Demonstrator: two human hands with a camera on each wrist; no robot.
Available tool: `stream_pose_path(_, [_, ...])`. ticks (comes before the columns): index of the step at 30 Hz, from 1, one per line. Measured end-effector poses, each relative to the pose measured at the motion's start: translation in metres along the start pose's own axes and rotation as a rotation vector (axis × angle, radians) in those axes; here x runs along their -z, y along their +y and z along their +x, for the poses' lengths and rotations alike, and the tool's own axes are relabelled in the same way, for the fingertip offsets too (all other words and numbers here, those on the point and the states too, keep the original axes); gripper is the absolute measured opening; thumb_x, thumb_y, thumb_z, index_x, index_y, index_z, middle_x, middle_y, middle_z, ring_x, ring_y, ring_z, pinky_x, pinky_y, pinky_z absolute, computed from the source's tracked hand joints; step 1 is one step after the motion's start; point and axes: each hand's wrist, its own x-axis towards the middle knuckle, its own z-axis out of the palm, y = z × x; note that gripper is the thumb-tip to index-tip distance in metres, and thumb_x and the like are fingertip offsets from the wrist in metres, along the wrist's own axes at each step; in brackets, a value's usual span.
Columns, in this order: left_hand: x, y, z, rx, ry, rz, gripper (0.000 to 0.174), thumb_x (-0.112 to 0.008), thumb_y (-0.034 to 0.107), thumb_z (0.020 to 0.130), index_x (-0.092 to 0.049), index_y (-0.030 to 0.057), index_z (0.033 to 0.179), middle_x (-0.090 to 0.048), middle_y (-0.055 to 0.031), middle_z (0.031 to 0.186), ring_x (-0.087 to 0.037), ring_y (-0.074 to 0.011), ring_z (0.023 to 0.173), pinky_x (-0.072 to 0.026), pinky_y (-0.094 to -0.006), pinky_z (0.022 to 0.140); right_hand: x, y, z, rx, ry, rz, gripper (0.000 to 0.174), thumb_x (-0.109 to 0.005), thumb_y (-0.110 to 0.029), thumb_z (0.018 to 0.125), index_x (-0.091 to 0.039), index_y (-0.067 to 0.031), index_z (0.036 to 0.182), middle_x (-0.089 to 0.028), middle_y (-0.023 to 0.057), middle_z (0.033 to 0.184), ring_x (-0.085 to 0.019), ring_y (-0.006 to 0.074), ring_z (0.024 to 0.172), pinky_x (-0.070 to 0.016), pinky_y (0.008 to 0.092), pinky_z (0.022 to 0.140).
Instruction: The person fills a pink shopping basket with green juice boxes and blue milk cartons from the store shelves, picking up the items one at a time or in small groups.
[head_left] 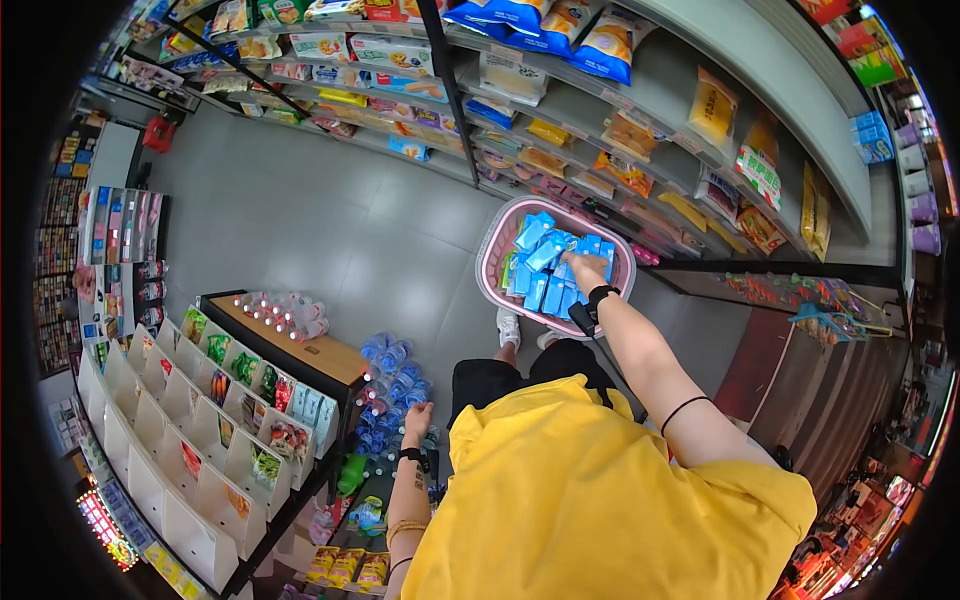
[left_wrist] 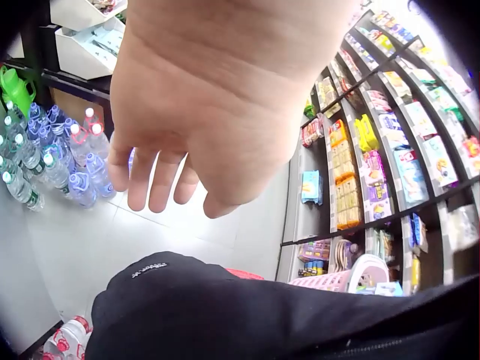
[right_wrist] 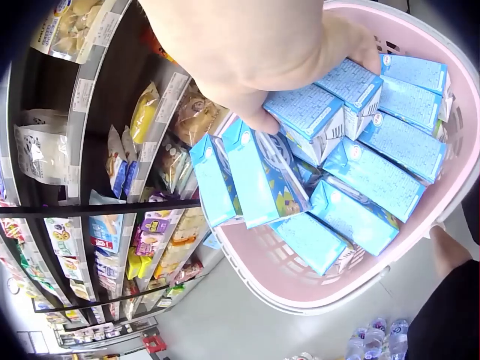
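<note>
Here, the right hand [right_wrist: 274, 52] grips two blue cartons [right_wrist: 304, 114] inside the pink basket [right_wrist: 255, 255], roughly one o'clock from the slack, empty left hand [left_wrist: 202, 112].

The cartons [right_wrist: 375, 178] look glossy, the basket [right_wrist: 463, 146] plastic.

Bright light lays a pale sheen on the floor [head_left: 370, 225] left of centre in the head view, where fisheye distortion bows the shelves [head_left: 670, 80] inside black corners, while the left-wrist view bleaches at upper right.
</note>
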Motion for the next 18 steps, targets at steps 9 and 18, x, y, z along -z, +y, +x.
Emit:
stream_pose_path(9, [-0.007,0.046,0.011,-0.054,0.007,-0.070,0.044,-0.065,0.041,0.089,-0.069,0.0008,0.108,-0.074,-0.0148,0.098,-0.071,-0.0285,0.095,-0.0528,-0.0375,0.087,0.010,0.012,0.003,0.148,-0.054,-0.192,0.120,-0.089,-0.034,0.067,-0.013,0.0047,0.152,-0.031,0.0310,0.151,-0.041,0.0423,0.138,-0.0372,0.0504,0.114])
stream_pose_path(18, [0.006,0.103,0.062,-0.109,-0.082,0.091,0.041,-0.066,0.041,0.085,-0.076,0.0028,0.093,-0.074,-0.0119,0.081,-0.072,-0.0230,0.080,-0.0549,-0.0362,0.079,0.215,-0.079,-0.252,1.196,-0.999,0.674,0.018,-0.059,-0.021,0.097,-0.055,-0.0070,0.086,-0.056,0.0060,0.083,-0.056,0.0187,0.083,-0.0483,0.0328,0.077])
